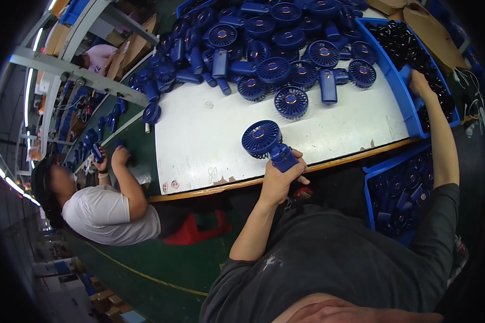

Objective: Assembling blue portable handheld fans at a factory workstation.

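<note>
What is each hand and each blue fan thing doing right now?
Left hand: shut on the dark blue handheld fan, head resting on the white tabletop.
Right hand: reaching into the blue plastic bin; grip hidden.
Pile of dark blue fans: lying loose, untouched.

Your left hand (279, 180) holds handheld fan (267, 142) over near edge of white board (210, 137). Fan pile (264, 48) on board's far side. Your right hand (419, 83) in bin (393, 75) right of board. Co-worker (99, 207) left of board.

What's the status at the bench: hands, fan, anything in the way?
Left hand gripping blue fan by its handle, over white table. Right hand reaching into blue bin of black parts. Fan pile beyond, apart from held fan.
</note>
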`<state>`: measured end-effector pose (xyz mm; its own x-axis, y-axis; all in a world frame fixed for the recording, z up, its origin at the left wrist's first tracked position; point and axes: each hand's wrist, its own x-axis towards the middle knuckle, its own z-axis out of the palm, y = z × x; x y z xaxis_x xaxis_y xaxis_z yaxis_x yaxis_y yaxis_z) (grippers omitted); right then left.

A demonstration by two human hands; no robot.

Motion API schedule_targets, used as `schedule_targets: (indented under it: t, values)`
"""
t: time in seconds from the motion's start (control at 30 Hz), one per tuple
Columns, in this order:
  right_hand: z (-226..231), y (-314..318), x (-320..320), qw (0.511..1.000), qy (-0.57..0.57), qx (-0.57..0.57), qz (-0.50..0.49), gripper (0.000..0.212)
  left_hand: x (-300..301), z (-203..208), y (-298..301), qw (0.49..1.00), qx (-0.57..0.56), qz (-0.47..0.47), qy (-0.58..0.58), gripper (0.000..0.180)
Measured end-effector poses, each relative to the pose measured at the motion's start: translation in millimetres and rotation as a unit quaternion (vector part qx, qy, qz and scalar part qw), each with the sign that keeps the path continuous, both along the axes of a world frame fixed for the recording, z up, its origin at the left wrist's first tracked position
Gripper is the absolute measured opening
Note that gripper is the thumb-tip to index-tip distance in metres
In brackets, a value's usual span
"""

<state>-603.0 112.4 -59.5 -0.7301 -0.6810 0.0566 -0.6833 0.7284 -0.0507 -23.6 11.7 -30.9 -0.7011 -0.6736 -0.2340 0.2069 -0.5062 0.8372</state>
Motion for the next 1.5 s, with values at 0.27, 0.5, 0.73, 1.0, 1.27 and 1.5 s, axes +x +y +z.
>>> schedule_targets:
  t: [0.27, 0.5, 0.73, 1.0, 1.27, 1.5]
  values:
    - [87.5, -11.4, 100.2, 0.934, -0.118, -0.334, 0.039, 0.012, 0.7, 0.5, 5.3, 0.997, -0.067, -0.008, -0.045, 0.028]
    - [75.5, -11.8, 392.1, 0.809, -0.416, -0.281, 0.305, 0.019, -22.8, -6.7, 19.9, 0.951, -0.285, 0.083, -0.084, 0.031]
    - [50.7, -4.5, 423.8, 0.482, -0.764, -0.379, 0.202, 0.027, -11.3, 23.0, 16.1, 0.984, -0.127, 0.117, -0.05, 0.021]
    - [75.4, -22.4, 402.8, 0.715, -0.435, -0.362, 0.41, 0.019, -5.0, 23.4, 11.1, 0.998, 0.019, -0.061, -0.014, 0.028]
    - [86.8, -39.8, 398.4, 0.754, -0.263, -0.29, 0.527, 0.036, -5.7, 9.3, 20.0, 0.982, 0.113, -0.072, 0.134, 0.056]
    - [63.9, -11.3, 438.5, 0.836, -0.189, -0.327, 0.399, 0.061, -19.2, 5.5, 22.2, 0.999, -0.03, -0.017, -0.027, 0.048]
